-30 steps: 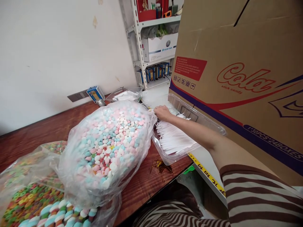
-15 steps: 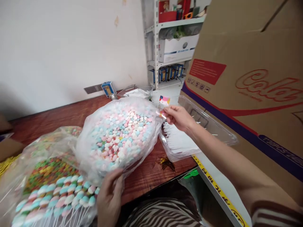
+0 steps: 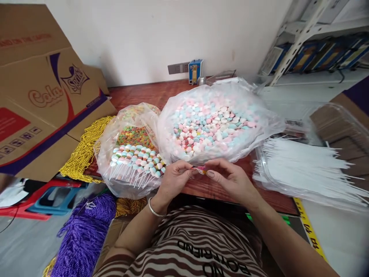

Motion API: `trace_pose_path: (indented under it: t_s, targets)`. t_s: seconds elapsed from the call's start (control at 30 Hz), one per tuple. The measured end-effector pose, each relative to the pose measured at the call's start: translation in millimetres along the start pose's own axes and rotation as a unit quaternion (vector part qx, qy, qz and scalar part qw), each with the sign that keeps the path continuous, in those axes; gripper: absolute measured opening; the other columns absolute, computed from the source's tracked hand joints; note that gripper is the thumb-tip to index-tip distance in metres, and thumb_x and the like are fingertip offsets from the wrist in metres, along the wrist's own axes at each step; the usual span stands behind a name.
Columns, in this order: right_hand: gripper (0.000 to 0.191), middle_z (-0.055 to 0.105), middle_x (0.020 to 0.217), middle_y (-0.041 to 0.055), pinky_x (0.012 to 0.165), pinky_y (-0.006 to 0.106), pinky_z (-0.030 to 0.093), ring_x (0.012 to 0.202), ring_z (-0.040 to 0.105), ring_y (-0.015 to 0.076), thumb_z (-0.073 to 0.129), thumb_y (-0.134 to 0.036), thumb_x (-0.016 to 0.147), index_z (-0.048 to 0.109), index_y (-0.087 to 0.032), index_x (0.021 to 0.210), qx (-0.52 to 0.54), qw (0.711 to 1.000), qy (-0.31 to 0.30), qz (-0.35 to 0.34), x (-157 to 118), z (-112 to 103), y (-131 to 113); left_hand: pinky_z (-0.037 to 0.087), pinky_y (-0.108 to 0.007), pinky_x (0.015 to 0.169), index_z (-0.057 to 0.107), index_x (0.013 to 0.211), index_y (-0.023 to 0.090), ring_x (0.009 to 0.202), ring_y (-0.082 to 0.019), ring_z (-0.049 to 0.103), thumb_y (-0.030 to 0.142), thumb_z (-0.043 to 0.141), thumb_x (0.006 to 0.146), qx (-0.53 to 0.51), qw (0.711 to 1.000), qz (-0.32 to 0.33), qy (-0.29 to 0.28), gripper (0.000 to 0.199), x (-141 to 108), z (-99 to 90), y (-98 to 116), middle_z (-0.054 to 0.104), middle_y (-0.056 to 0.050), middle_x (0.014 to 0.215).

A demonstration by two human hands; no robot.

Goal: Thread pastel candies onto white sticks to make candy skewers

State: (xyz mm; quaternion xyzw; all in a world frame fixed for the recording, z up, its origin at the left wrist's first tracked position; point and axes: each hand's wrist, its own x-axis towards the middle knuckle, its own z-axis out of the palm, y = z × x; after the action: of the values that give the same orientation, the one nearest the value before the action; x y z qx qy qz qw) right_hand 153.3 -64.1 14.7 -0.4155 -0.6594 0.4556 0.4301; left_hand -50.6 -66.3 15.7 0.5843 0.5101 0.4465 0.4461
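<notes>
My left hand and my right hand meet at the table's front edge. Between their pinched fingertips is a small clear plastic packet with a colourful print, seen almost edge-on; the fingers hide most of it. Just beyond them lies a large clear bag of pink, white and blue candies. Left of my left hand, candy skewers on white sticks rest on an open bag of ring-shaped candies in green, orange and red.
White sticks fill a clear plastic tray on the right. At left are a cardboard box, gold cords and purple cords. A blue device stands by the wall, and a shelf is at the back right.
My right hand has come back from the tray side with the packet. My left hand has left the candy bag's edge and now grips the packet too. The view has swung left.
</notes>
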Motion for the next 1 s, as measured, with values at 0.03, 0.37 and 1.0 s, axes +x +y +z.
trace_pose_path:
  t_s: [0.03, 0.37, 1.0]
  targets:
    - [0.031, 0.078, 0.106, 0.0069, 0.084, 0.037, 0.059, 0.095, 0.072, 0.0241, 0.071, -0.046, 0.09, 0.073, -0.022, 0.11, -0.003, 1.0, -0.007, -0.005, 3, -1, -1, 0.05, -0.027, 0.069, 0.077, 0.074, 0.018, 0.071, -0.016, 0.064, 0.039, 0.079, 0.079, 0.019, 1.0, 0.007, 0.007, 0.022, -2, -4.5, -1, 0.072, -0.003, 0.073]
    - [0.016, 0.077, 0.095, 0.0056, 0.077, 0.033, 0.054, 0.086, 0.069, 0.0208, 0.059, -0.027, 0.095, 0.073, -0.022, 0.1, -0.127, 0.983, -0.1, -0.084, 20, 15, -12, 0.044, -0.023, 0.061, 0.069, 0.071, 0.018, 0.064, -0.013, 0.058, 0.039, 0.08, 0.077, 0.075, 0.997, -0.014, -0.016, 0.025, -7, -20.9, -7, 0.067, 0.001, 0.068]
    - [0.035, 0.074, 0.109, 0.0056, 0.084, 0.033, 0.056, 0.092, 0.069, 0.0196, 0.067, -0.034, 0.09, 0.067, -0.021, 0.123, -0.017, 0.984, -0.178, 0.018, 24, 25, 5, 0.048, -0.027, 0.067, 0.075, 0.07, 0.019, 0.07, -0.016, 0.064, 0.035, 0.078, 0.08, 0.117, 0.981, -0.041, -0.15, 0.018, -1, -37.6, -27, 0.071, -0.002, 0.073]
